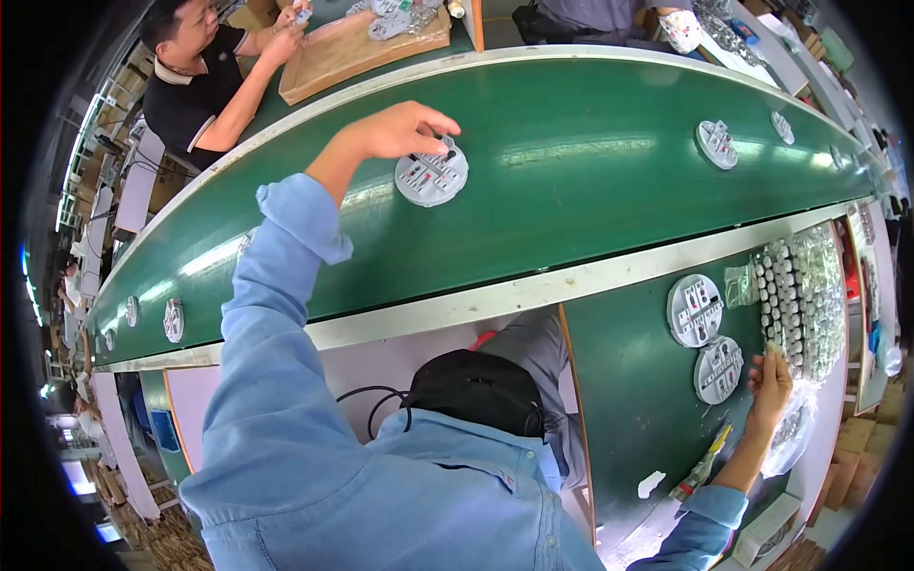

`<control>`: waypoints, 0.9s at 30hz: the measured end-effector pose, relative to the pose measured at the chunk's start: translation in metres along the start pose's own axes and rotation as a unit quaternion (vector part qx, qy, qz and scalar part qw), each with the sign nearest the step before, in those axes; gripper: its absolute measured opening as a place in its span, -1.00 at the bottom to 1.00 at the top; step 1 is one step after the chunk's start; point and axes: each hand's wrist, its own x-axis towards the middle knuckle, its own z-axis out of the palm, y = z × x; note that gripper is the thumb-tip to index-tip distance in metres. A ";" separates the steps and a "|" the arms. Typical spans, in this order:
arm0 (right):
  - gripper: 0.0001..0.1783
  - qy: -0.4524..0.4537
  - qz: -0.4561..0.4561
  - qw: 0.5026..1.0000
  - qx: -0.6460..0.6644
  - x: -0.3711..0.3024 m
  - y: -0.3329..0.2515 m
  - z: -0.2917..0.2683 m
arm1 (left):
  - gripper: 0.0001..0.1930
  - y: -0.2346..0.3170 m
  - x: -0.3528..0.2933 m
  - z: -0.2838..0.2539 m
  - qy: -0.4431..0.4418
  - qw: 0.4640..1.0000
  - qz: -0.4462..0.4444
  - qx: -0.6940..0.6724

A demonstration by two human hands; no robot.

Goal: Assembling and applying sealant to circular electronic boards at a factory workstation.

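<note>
Workshop, cartons [850,455] stacked at right; long green belt [590,195] ahead, desk [619,357] alongside. Left hand [395,131] over the round grey disc [431,184] on the belt, grip apart; contact unclear. Right hand [773,388] at the rows of small parts [783,295], fingertips bunched; can't tell if clamped. Parts and two more discs [695,310] probably kept there for easy right-hand reach.
</note>
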 end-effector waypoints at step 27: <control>-0.68 0.012 -0.093 0.987 -0.132 -0.048 -0.055 0.043 | -0.70 0.404 0.173 0.282 -0.160 0.882 0.110 -0.429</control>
